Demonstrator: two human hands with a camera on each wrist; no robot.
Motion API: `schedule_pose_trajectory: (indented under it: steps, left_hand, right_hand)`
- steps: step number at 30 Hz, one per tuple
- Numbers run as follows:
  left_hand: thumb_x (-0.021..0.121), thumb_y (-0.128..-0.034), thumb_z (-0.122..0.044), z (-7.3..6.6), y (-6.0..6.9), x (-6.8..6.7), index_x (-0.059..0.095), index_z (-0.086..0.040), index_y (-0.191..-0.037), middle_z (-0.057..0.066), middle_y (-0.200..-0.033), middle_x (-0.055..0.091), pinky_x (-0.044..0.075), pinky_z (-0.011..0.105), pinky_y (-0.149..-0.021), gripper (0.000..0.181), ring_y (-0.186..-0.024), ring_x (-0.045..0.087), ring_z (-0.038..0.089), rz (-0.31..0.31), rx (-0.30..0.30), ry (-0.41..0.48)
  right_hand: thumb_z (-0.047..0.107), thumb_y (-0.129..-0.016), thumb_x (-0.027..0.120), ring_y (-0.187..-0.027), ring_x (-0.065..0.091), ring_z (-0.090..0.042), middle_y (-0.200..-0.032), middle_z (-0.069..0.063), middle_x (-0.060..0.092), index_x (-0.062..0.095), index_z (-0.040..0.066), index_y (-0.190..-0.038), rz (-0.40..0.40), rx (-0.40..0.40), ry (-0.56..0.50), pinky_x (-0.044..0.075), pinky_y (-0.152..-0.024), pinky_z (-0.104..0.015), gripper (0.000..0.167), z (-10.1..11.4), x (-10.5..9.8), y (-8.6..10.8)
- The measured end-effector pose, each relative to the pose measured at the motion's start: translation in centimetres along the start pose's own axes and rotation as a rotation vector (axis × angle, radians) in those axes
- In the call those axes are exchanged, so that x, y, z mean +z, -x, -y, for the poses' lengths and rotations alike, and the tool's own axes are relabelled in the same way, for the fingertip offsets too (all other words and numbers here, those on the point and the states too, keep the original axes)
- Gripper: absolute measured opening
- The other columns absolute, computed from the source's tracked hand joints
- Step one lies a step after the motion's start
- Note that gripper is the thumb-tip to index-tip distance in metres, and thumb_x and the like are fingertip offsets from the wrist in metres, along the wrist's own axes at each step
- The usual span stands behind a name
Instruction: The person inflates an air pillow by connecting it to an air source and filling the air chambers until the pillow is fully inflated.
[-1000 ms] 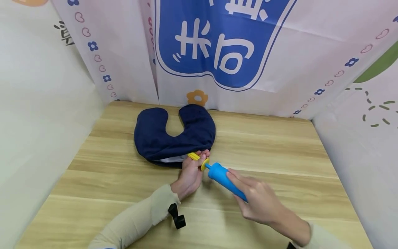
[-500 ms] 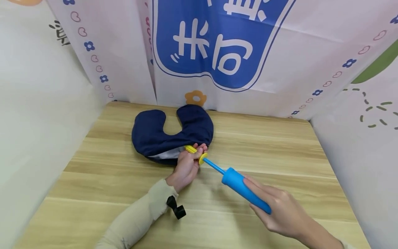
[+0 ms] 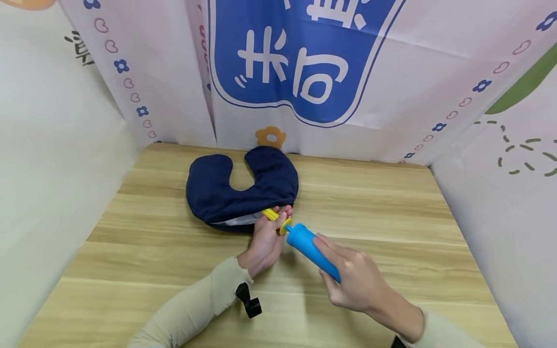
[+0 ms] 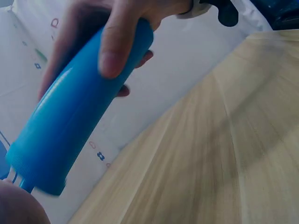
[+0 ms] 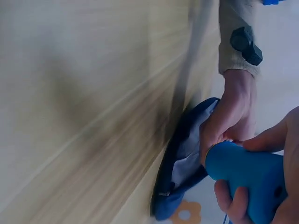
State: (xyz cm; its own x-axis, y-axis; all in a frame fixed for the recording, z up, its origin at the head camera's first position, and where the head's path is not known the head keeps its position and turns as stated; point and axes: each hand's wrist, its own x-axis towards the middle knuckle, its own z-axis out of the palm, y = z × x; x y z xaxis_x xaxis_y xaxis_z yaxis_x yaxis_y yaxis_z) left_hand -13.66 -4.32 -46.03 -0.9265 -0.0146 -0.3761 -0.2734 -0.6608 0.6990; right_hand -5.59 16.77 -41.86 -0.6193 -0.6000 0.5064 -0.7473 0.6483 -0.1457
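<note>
A navy U-shaped neck pillow (image 3: 209, 188) lies at the back of the table, its front edge parted over a pale grey lining (image 3: 237, 221). At that opening my left hand (image 3: 266, 241) grips the yellow end (image 3: 270, 214) of a hand pump. My right hand (image 3: 354, 278) is wrapped round the pump's blue barrel (image 3: 311, 247), which sits close against the yellow disc (image 3: 285, 226). In the left wrist view, a thumb (image 4: 114, 51) lies along the blue barrel. Whether the pump's tip joins a valve is hidden by my left hand.
The wooden table (image 3: 174, 270) is bounded by a printed white curtain (image 3: 383, 106) behind and pale walls at both sides. A small black camera (image 3: 249, 302) is strapped to the left wrist.
The blue barrel slid back from the yellow disc, baring the thin rod, then came forward again with my right hand. My left hand keeps its grip by the pillow.
</note>
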Motion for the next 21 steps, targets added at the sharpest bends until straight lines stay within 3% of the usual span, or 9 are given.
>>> schedule_pose_trajectory:
  steps: [5,10,13,17,19,21]
  left_hand:
    - [0.051,-0.1073,0.004,0.3,-0.1,0.2,0.039,-0.007,-0.121,0.000,-0.108,0.069,0.058,0.019,-0.094,0.021,-0.099,0.070,0.008,0.045,-0.017,-0.018]
    - [0.052,-0.1062,0.007,-0.3,-0.8,0.0,0.042,-0.006,-0.121,0.007,-0.117,0.068,0.059,0.021,-0.096,0.022,-0.101,0.071,0.010,0.075,-0.020,-0.001]
    - [0.051,-0.1061,0.008,-0.8,-0.9,-0.5,0.043,-0.006,-0.119,0.012,-0.123,0.067,0.059,0.021,-0.095,0.021,-0.102,0.071,0.012,0.063,-0.014,0.007]
    - [0.051,-0.1063,0.007,-1.0,-1.2,-0.3,0.043,-0.007,-0.121,0.011,-0.125,0.066,0.059,0.020,-0.094,0.021,-0.101,0.071,0.010,0.023,-0.021,0.015]
    - [0.052,-0.1064,0.006,-0.8,-1.3,0.2,0.043,-0.007,-0.121,0.007,-0.120,0.067,0.058,0.020,-0.097,0.021,-0.100,0.072,0.009,0.002,-0.025,0.034]
    - [0.052,-0.1064,0.006,-0.5,-1.3,0.6,0.043,-0.007,-0.120,0.005,-0.116,0.068,0.057,0.023,-0.101,0.021,-0.100,0.071,0.009,-0.014,-0.025,0.048]
  right_hand:
    - [0.013,-0.074,0.085,-0.096,0.080,-0.025,-0.134,-0.017,0.073,0.065,0.000,-0.140,0.027,0.008,-0.029,0.066,-0.069,-0.039,0.070,-0.8,0.4,-0.1]
    - [0.012,-0.076,0.089,-0.109,0.078,-0.028,-0.143,-0.014,0.068,0.059,0.006,-0.150,0.097,0.065,-0.086,0.067,-0.077,-0.042,0.080,-1.4,-2.6,2.5]
    - [0.013,-0.079,0.090,-0.109,0.078,-0.029,-0.144,-0.013,0.068,0.058,0.009,-0.151,0.104,0.083,-0.114,0.067,-0.080,-0.037,0.079,-1.4,-4.3,4.1]
    - [0.038,-0.102,0.070,-0.105,0.079,-0.028,-0.141,-0.011,0.070,0.060,0.010,-0.149,0.084,0.084,-0.094,0.065,-0.084,-0.028,0.056,-1.5,-5.6,5.3]
    - [0.043,-0.107,0.057,-0.099,0.080,-0.026,-0.138,-0.011,0.072,0.063,0.009,-0.147,0.050,0.061,-0.067,0.066,-0.078,-0.029,0.053,-1.4,-5.5,5.0]
    - [0.039,-0.105,0.060,-0.094,0.081,-0.025,-0.135,-0.012,0.073,0.064,0.008,-0.145,0.025,0.041,-0.036,0.066,-0.071,-0.033,0.051,-1.1,-4.8,4.2]
